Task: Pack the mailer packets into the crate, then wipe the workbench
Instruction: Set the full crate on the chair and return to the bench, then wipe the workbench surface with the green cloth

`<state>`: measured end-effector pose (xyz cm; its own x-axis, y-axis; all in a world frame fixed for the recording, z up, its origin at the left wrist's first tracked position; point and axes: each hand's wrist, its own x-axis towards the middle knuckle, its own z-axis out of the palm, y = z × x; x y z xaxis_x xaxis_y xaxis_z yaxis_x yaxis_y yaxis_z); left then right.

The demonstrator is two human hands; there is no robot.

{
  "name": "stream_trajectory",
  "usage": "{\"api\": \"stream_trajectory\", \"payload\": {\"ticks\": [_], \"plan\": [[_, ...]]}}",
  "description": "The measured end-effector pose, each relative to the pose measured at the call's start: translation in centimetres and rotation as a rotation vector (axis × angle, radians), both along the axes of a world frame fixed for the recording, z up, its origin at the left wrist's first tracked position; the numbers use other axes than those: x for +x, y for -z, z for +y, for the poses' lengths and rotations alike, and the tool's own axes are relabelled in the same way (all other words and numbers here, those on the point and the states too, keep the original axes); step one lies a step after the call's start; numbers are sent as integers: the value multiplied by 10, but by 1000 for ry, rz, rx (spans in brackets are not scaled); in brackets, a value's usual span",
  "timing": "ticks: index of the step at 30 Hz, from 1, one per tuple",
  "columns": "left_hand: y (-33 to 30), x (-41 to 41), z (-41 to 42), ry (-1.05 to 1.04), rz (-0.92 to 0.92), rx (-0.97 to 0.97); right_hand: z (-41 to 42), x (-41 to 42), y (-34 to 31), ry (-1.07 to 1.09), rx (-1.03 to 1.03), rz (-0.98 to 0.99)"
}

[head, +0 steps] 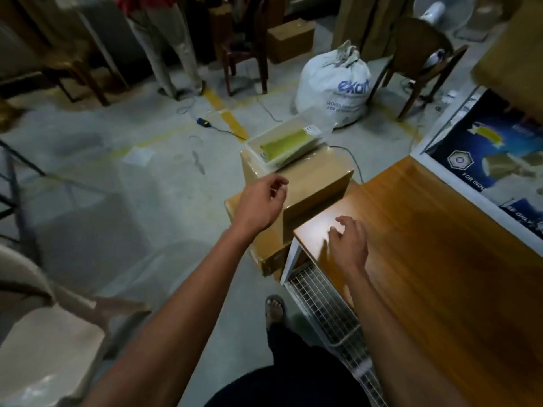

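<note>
At the bench (426, 259) corner, both my hands are empty. Left hand (261, 201) hangs in the air over the stacked cardboard boxes (311, 186) just left of the bench, fingers loosely curled, gripping nothing. Right hand (349, 242) is low over the bench's near-left corner, palm down, fingers spread; can't tell if it's touching the wood, frame is motion-blurred. Crate (258, 152) is a white plastic tub sitting on the top box, past my left hand, tilted diagonally to the bench edge. Inside it lies 1 yellow-green packet (283, 143) under clear plastic film; can't tell if more are beneath it. Bench top is brown wood grain with glare near my right hand. Along its far-right side lies a dark blue printed poster (499, 160) with a white border. White wire rack (332, 312) shows under the bench's left edge. My foot in a sandal (274, 308) is on the concrete floor (117, 186) beside the rack. White tied sack (335, 89) stands on the floor beyond the crate, with a black cable running past the boxes. Another person's legs (170, 48) are standing far back left, near some chairs (249, 45).
</note>
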<state>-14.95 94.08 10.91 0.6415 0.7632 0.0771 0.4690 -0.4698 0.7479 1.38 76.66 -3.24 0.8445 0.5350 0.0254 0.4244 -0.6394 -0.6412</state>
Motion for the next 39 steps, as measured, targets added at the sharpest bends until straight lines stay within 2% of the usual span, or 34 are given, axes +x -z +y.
{"api": "stream_trajectory", "payload": {"ticks": [3,7,10,14,17,23,26,31,36,39], "plan": [[-14,54,51,40,5,176,25,25,23,48,-135,-92],[-13,114,120,88,158,260,49,51,40,92,-326,-159],[-3,149,163,196,384,238,62,63,40,135,-382,-165],[13,172,201,483,725,220,70,74,40,143,-418,-160],[22,175,214,641,818,206,76,81,38,145,-442,-144],[37,164,228,763,923,126,85,89,37,164,-455,-122],[39,159,224,783,911,204,86,89,37,178,-445,-126],[34,156,222,841,687,286,86,86,37,175,-440,-133],[30,146,224,701,529,220,79,64,36,190,-457,-139],[24,141,222,485,355,153,72,46,38,198,-453,-126]]}}
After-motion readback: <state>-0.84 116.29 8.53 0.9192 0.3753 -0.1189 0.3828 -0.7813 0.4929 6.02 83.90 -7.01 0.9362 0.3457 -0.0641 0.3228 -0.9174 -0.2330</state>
